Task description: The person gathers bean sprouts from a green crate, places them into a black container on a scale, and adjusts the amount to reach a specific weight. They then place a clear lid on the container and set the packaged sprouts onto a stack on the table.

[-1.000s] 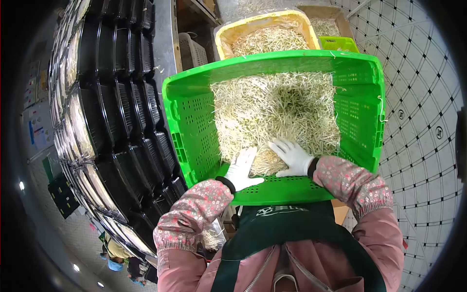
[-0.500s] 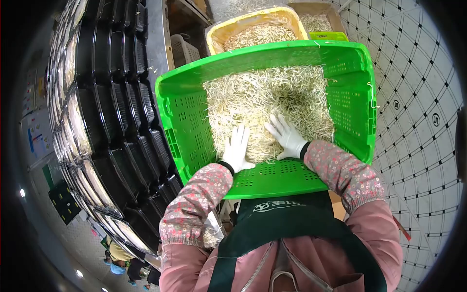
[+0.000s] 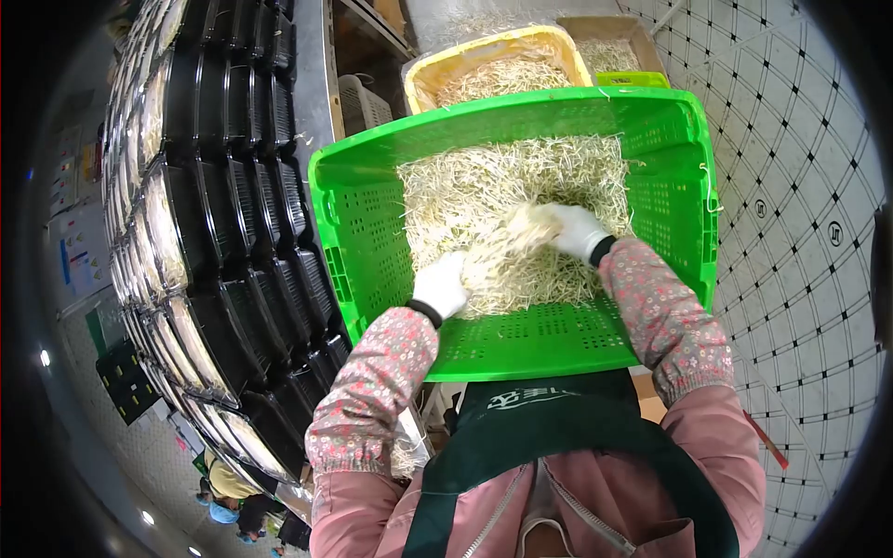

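Observation:
A large green plastic crate (image 3: 372, 139) in front of me holds a thick layer of pale, thin bean sprouts (image 3: 465, 177). My left hand (image 3: 442, 284), in a white glove, is at the near left of the heap with its fingers curled into the sprouts. My right hand (image 3: 579, 232), gloved too, is farther right and is closed round a clump of sprouts (image 3: 516, 237). This clump is blurred by motion and spans the space between both hands. The sprouts hide most of my fingertips.
Stacked black plastic trays (image 3: 242, 214), with pale contents along their left edge, rise at the left. Behind the crate stand a yellow lined bin (image 3: 419, 79) of sprouts and a cardboard box (image 3: 637, 42). Patterned floor (image 3: 791, 279) lies at the right. People (image 3: 237, 493) are at the lower left.
Both hands lay spread flat on the sprouts before. Now their fingers have curled in and gathered a clump; the right hand has shifted right and slightly up.

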Tool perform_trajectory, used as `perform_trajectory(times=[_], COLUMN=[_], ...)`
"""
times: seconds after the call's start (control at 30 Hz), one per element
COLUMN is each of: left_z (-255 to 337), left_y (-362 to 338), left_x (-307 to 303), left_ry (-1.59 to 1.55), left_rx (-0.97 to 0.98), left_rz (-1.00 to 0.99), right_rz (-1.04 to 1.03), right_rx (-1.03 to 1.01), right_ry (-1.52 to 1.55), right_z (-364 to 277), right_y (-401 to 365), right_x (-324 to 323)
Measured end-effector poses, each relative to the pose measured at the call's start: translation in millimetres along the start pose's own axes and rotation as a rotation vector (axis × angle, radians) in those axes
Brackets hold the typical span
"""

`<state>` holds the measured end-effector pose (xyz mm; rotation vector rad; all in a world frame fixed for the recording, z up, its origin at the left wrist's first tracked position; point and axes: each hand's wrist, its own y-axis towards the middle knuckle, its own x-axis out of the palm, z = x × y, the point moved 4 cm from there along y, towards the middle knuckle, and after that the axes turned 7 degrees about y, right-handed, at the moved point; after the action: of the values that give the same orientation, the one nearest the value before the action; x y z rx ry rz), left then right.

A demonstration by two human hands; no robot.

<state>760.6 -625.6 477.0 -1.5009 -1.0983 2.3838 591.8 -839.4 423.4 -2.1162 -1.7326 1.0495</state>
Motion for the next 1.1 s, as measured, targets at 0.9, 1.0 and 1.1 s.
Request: perform_trajectory(times=[0.9,1.0,1.1], left_z=[-1,12,3], left_y=[9,1,15], left_x=[105,86,117], left_ry=[-1.936,-1.974,-1.912], left_rx=[-0.73,-0.72,-0.66], left_rz=[0.027,0.058,0.105], right_rz=[0.11,0.181,0.254], right_rx=[-0.259,-0.233,-0.262], right_ry=[-0.169,-0.315,-0.468], right_z=[-68,-87,-86], right_y=[0,-26,-17], right_x=[87,105,123])
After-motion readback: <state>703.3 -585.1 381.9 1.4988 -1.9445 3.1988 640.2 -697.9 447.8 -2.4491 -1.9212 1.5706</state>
